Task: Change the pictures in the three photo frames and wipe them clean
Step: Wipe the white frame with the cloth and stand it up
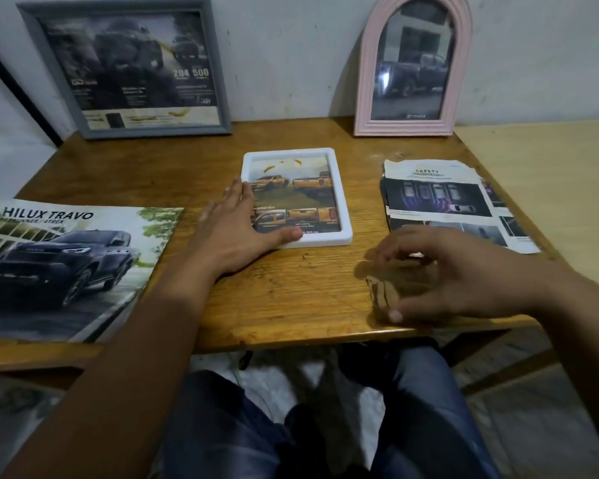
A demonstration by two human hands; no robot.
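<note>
A white photo frame (339, 198) with a picture of yellow trucks lies flat in the middle of the wooden table (284, 292). My left hand (242, 229) rests spread on its left side and lower edge, thumb on the bottom rim. My right hand (457, 271) is curled over a brown folded cloth (388, 288) near the table's front edge. A grey frame (125, 67) leans on the wall at the back left. A pink arched frame (412, 67) stands at the back right.
A Hilux Travo brochure (66, 267) lies at the left of the table. A pile of torn brochure pages (446, 202) lies at the right. A lighter tabletop (550, 188) adjoins on the right. My knees show below the table's front edge.
</note>
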